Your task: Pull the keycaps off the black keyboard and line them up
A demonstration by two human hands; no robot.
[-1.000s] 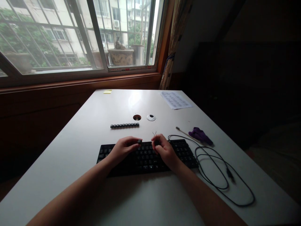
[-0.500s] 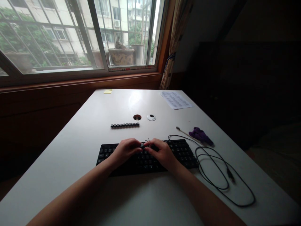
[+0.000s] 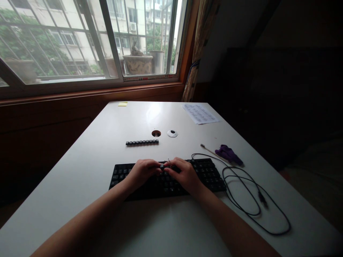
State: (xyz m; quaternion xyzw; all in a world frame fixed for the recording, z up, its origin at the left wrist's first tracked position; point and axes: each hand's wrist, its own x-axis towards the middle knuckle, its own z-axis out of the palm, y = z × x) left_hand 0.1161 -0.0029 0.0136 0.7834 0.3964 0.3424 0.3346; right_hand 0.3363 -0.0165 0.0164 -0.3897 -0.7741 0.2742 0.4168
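Observation:
A black keyboard [image 3: 211, 176] lies on the white desk [image 3: 88, 167] in front of me. My left hand [image 3: 142, 172] rests over its upper middle, fingers pinched on a small dark keycap [image 3: 161, 166]. My right hand [image 3: 184, 175] is curled just beside it, its fingertips meeting the left hand's at the keycap and gripping a thin wire key puller [image 3: 168, 161] whose end pokes up. A neat row of several removed keycaps [image 3: 142, 142] lies on the desk beyond the keyboard.
The keyboard's black cable [image 3: 249, 200] loops at the right. A purple cloth [image 3: 227, 154] and a thin stick [image 3: 210, 150] lie right of the keyboard. Farther back are a desk grommet hole [image 3: 156, 133], its white cap [image 3: 172, 134], a printed sheet [image 3: 200, 113] and a yellow note [image 3: 122, 104].
My right hand tipped the wire puller down from upright and moved left to meet my left hand; both hands now pinch together at the keycap over the keyboard.

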